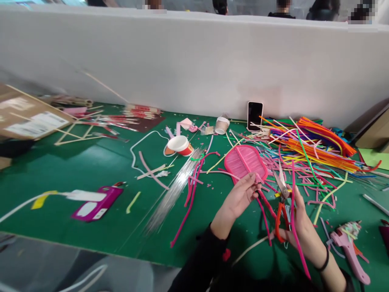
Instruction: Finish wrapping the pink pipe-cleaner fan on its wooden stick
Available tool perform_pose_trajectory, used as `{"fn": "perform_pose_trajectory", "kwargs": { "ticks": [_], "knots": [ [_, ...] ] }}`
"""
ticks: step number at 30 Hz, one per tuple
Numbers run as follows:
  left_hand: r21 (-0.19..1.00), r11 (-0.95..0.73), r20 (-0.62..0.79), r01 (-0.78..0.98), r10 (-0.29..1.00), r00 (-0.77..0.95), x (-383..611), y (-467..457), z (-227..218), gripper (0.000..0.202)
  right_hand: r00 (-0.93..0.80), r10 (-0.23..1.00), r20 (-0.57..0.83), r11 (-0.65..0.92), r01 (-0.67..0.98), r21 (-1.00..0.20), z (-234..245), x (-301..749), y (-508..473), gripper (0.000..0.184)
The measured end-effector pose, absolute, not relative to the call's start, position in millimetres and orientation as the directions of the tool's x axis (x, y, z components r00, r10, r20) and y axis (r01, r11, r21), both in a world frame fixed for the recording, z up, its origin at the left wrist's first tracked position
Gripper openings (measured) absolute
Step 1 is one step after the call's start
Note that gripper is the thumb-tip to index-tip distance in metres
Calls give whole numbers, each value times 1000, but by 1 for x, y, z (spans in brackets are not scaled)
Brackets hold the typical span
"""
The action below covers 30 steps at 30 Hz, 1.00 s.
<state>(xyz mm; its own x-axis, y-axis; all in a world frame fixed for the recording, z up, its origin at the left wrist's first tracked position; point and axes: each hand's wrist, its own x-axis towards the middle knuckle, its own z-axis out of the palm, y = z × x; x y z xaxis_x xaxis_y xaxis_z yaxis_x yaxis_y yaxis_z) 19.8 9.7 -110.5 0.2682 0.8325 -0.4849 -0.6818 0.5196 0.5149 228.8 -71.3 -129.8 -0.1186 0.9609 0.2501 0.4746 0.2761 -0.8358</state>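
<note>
Supporting table: a green top, strewn with craft scraps, beneath both hands.
Pile of strips: many colours, heaped beyond the right hand.
Pink panel: round-cornered, lying on the table behind the left fingertips; contact with them cannot be told.
Right hand: curled around the scissors' handles, without much gap.
Left hand: thumb and fingertips closed in a pinch on the pink piece.
Scissors: blades upward and slightly parted, to the right of the pinch; stiff, probably the heaviest item in hand, best held by the red-orange handles, clear of the edges.
Long pink strip: upright across the right hand; whether gripped or merely resting there cannot be told. Probably light, fuzzy and easily bent, best held near the part being worked, since the free ends may sway.
Pink piece: at the left fingertips, in front of the panel's near edge; likely soft, almost weightless and easily crushed, suiting a light pinch at its margin.
</note>
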Motion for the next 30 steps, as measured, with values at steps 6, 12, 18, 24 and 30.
{"fn": "perform_pose_trajectory", "kwargs": {
  "ticks": [6,12,18,24,30],
  "knots": [
    [426,550,-487,-718,808,331,23,13,-107,36,-149,881,450,423,675,-604,-131,227,-58,36],
    [421,551,-493,-720,806,329,36,8,-113,37,-102,889,447,364,750,-552,-135,219,-50,36],
    [445,580,-462,-683,802,379,49,2,-114,34,-107,871,480,368,790,-491,-138,217,-44,36],
    [513,574,-430,-638,815,387,51,-1,-109,35,-127,869,478,384,782,-491,-140,219,-44,39],
    [579,540,-417,-610,840,348,50,-1,-108,41,-152,870,470,403,767,-499,-141,220,-42,36]
  ]
}}
